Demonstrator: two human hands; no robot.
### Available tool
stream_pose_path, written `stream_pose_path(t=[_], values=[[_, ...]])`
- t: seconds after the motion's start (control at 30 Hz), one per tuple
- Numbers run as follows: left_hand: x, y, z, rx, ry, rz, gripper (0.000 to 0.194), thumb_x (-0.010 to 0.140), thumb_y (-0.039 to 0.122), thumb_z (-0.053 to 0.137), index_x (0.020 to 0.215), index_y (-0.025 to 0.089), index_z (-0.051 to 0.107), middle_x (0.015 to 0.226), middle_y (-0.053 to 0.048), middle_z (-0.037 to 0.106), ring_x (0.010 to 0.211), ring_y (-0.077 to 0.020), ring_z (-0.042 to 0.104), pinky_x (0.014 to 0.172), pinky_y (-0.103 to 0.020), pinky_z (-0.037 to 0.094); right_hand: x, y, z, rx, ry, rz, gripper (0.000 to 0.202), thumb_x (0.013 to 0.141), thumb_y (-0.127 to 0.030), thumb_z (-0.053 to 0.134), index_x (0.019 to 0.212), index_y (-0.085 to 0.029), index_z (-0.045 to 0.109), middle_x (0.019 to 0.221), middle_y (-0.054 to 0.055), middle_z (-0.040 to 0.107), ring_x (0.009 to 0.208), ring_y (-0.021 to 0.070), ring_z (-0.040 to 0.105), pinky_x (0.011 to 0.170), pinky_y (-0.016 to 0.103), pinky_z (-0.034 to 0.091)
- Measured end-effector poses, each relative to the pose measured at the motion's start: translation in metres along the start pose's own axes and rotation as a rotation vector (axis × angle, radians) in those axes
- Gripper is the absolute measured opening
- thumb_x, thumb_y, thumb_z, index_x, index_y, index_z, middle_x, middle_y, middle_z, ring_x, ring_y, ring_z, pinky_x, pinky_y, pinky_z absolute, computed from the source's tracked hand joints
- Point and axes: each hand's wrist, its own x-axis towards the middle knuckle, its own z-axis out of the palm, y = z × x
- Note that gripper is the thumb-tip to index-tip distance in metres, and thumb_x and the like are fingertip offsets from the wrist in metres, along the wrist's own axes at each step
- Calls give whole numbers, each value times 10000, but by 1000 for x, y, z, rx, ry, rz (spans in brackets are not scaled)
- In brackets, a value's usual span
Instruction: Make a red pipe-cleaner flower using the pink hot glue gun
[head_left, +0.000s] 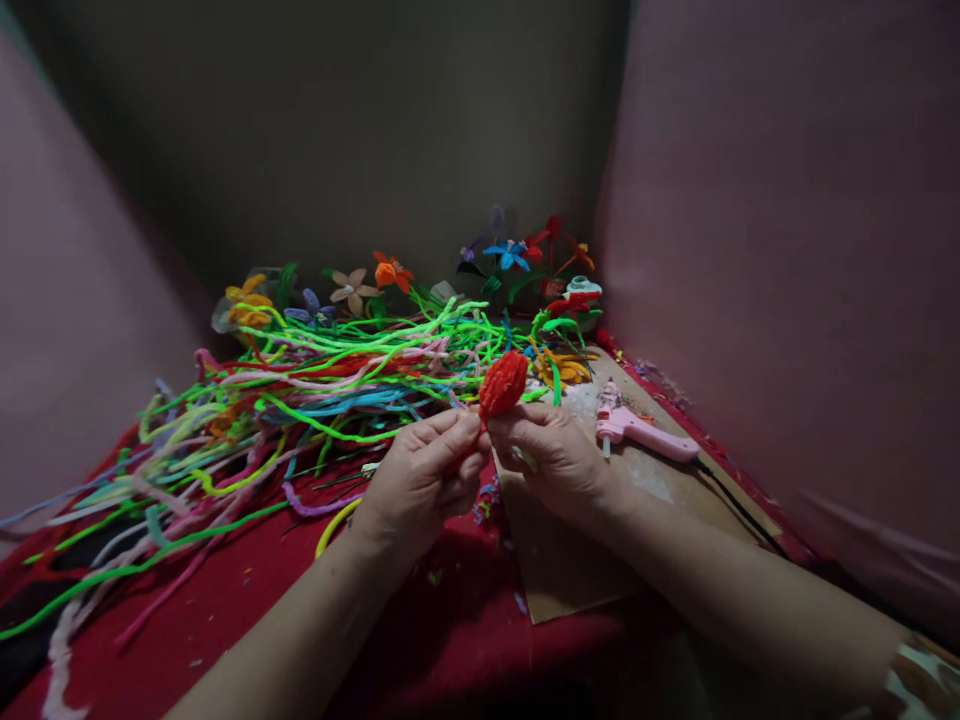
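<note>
Between my two hands a red pipe-cleaner flower bud stands upright, its petals bunched together. My left hand pinches its base from the left with thumb and forefinger. From the right, my right hand closes on the same base, its fingertips meeting the left ones. The lower end of the bud is hidden by my fingers. Just behind and to the left lies a big heap of loose pipe cleaners in green, pink, blue, red and yellow.
A pink hot glue gun lies on a brown board at right, its black cord trailing off. Finished pipe-cleaner flowers, including a blue one and an orange one, stand at the back. A red cloth covers the table.
</note>
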Motion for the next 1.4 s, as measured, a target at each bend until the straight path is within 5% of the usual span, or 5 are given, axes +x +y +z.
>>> stream_pose_path(t=[0.27,0.43,0.9,1.13,1.4], values=[[3,-7,-7,-192,-244,-124,253,793,343,558,628,161,494,432,94,308,320,-9,117,292,-132,225,-4,-7,3,106,-138,144,251,655,-319,728,883,-214,703,670,-14,624,596,102,531,623,259,365],[4,-4,-6,-55,-148,-107,279,792,406,561,671,163,496,461,92,326,336,-6,157,315,-126,194,-3,-5,7,121,-20,109,150,617,-269,732,740,-193,691,606,-23,563,543,93,461,565,255,341],[3,-11,2,627,189,412,338,773,320,593,1053,176,473,765,9,605,540,-94,545,530,-226,461,-1,-4,11,167,98,21,75,615,-220,714,662,-185,668,577,-46,507,495,69,322,497,239,239],[11,-32,-14,1589,323,970,303,845,188,487,1140,140,534,906,-108,670,792,-183,641,647,-252,455,4,3,12,227,202,43,86,558,-211,715,587,-192,636,531,-43,519,525,98,398,521,251,278],[11,-29,-10,1685,411,950,244,860,204,452,1035,114,596,800,-91,680,704,-164,641,600,-236,426,4,9,14,250,219,-13,101,567,-212,730,641,-191,664,617,-31,575,599,102,474,611,251,369]])
